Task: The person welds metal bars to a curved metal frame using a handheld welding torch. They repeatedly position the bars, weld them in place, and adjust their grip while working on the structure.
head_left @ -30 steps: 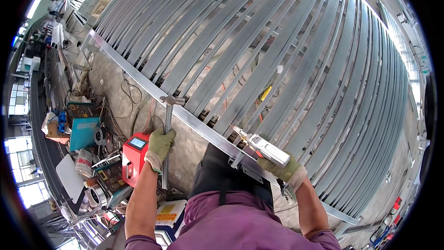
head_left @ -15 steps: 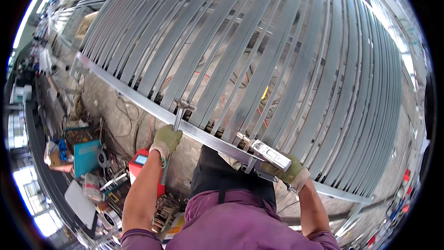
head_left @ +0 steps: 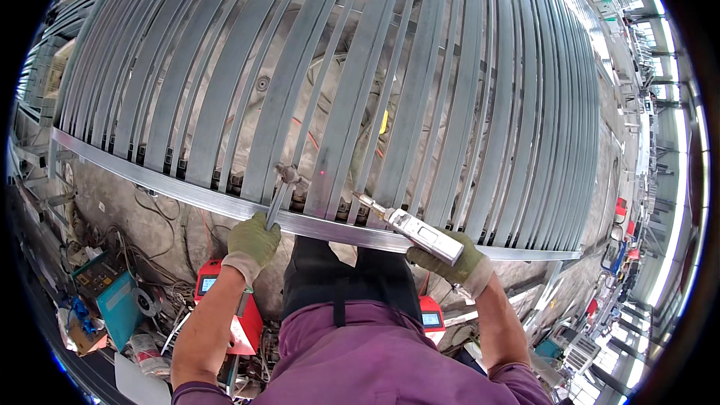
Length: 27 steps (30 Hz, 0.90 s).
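My left hand [head_left: 253, 246], in a green work glove, is closed round the handle of a hammer [head_left: 286, 177]. Its metal head points away from me, over the near ends of the slats. My right hand [head_left: 454, 261], gloved alike, grips a white handheld laser welding gun [head_left: 424, 235]. The gun's brass-coloured nozzle aims left and away, and a small red light dot shows on a slat left of the tip. Under both tools lies a large frame of grey metal slats [head_left: 363, 97], with a shiny rail [head_left: 196, 203] along its near edge.
Left of my legs stands a red machine with a small screen [head_left: 238, 322]; another red machine [head_left: 431, 315] is at my right. A teal box [head_left: 114, 307], cables and clutter cover the left floor. Between the slats, a yellow thing [head_left: 384, 121] and hoses show below.
My view has turned and shifted, so the frame's near rail lies more level. Both tools stay in my hands; the gun's nozzle and the hammer head are now closer together. A red dot now shows.
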Each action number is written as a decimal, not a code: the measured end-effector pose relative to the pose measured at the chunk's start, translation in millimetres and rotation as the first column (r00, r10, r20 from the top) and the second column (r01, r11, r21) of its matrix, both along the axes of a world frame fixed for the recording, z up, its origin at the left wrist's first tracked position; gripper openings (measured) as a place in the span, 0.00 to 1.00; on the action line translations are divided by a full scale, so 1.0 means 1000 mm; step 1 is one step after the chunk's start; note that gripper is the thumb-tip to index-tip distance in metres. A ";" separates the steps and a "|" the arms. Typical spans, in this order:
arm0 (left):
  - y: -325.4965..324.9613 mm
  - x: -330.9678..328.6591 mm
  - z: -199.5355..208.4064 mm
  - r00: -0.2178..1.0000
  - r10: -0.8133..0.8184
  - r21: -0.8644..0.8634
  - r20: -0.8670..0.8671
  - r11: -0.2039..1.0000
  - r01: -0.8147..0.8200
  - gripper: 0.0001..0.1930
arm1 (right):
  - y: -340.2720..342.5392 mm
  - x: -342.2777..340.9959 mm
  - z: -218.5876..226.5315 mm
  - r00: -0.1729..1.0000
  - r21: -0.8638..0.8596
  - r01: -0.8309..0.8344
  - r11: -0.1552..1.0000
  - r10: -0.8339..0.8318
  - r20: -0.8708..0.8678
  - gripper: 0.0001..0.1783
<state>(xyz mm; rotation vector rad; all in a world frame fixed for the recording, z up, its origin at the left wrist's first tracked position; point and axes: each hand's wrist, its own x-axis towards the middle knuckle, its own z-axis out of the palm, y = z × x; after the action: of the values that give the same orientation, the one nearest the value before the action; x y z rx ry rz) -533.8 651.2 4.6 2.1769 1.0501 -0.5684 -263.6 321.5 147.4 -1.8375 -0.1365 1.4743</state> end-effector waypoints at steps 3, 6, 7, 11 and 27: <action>0.013 0.001 -0.005 0.969 0.200 -0.233 0.146 0.959 -0.163 0.21 | 0.013 0.003 0.009 0.995 -0.037 -0.099 0.994 0.099 0.021 0.24; 0.031 0.031 0.007 0.836 0.523 -0.612 0.167 0.719 -0.328 0.19 | 0.023 0.017 0.010 0.955 -0.117 -0.285 0.951 0.293 0.055 0.27; 0.039 0.041 0.007 0.831 0.521 -0.620 0.198 0.723 -0.305 0.18 | 0.032 0.022 0.012 0.959 -0.114 -0.281 0.953 0.282 -0.003 0.29; 0.066 0.092 0.003 0.860 0.468 -0.626 0.202 0.737 -0.254 0.18 | 0.077 0.049 0.011 0.837 -0.206 -0.543 0.814 0.544 -0.053 0.38; 0.058 0.170 -0.033 0.958 0.264 -0.535 0.111 0.828 -0.166 0.17 | 0.103 0.068 -0.092 0.744 0.067 -0.654 0.754 0.657 -0.126 0.38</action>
<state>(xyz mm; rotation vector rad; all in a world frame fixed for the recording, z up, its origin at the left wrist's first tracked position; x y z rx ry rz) -363.4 709.6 -28.5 1.5727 0.8994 -0.4722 -195.3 424.2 55.9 -1.7361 -0.8010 2.0632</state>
